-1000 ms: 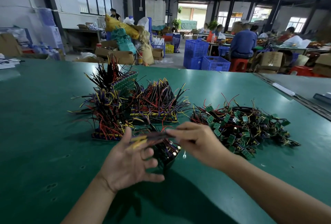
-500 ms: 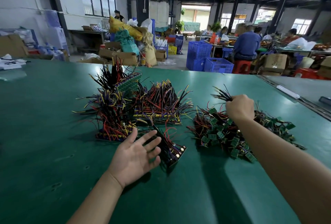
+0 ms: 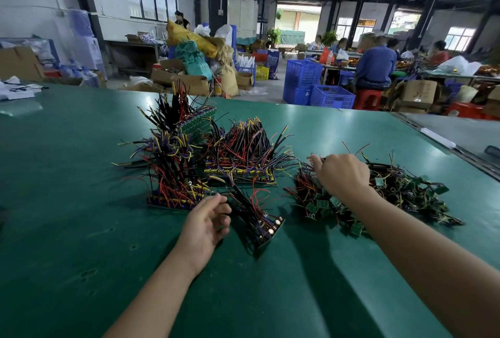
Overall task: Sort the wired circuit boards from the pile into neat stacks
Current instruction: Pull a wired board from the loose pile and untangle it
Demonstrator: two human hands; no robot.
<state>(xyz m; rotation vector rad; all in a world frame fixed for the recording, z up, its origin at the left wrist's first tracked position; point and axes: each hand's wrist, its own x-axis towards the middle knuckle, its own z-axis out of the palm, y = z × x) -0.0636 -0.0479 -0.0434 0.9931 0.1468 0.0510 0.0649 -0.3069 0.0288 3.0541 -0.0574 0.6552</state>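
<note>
A loose pile of small green wired circuit boards (image 3: 403,191) lies on the right of the green table (image 3: 67,229). My right hand (image 3: 342,175) is on top of the pile, fingers curled, pinching dark wires of a board at its left tip. Sorted stacks stand to the left: a near-left stack (image 3: 173,178), a middle stack (image 3: 243,156) and a tilted back stack (image 3: 196,121). A small stack (image 3: 261,218) with round components lies nearest me. My left hand (image 3: 205,222) rests beside it with fingers loosely bent, holding nothing.
The table's right edge has a metal rail (image 3: 438,140) with a white tube on it. Papers (image 3: 16,90) lie at the far left corner. Beyond the table stand blue crates (image 3: 319,89), cardboard boxes and seated people at other benches.
My right hand left the small stack, reached to the pile on the right and now pinches wires there. My left hand let its fingers curl beside the small stack.
</note>
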